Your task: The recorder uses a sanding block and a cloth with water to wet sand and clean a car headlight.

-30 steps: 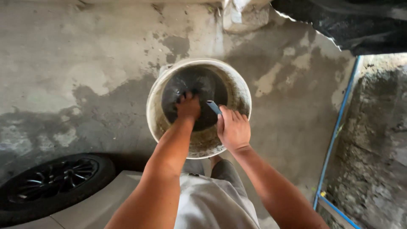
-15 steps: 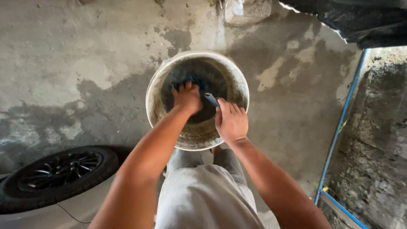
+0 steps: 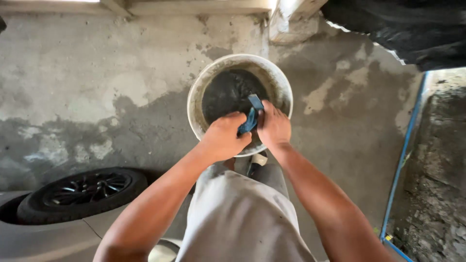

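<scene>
Blue cloth (image 3: 251,118): small, soft, crumpled into a twisted strip, one flat end sticking up toward the far side. It sits over the near half of the bucket's (image 3: 204,85) mouth, pinched between both hands.

Left hand (image 3: 224,137): fingers curled together, clamped on the cloth's near-left part, knuckles up. Right hand (image 3: 273,127): fingers curled together, clamped on its right side, just beside the left hand, the two almost touching.

Bucket: round, off-white plastic, rim and inner wall smeared with grey-brown grime. Inside is dark, murky, wet-looking; cannot tell how deep. It stands on the floor just beyond the person's knees.

Person's trousers (image 3: 242,213): light grey fabric, near centre.

Floor (image 3: 97,82): rough concrete, blotchy, dark damp patches against lighter dry ones, chipped surface.

Near left: car wheel (image 3: 82,191), black tyre, dark spoked rim, with pale smooth body panel (image 3: 43,237) below it.

Right: thin blue pipe (image 3: 403,160) running near-to-far, rough dark stone surface (image 3: 437,170) beyond it. Far right: black matte car part (image 3: 403,29) overhead.
</scene>
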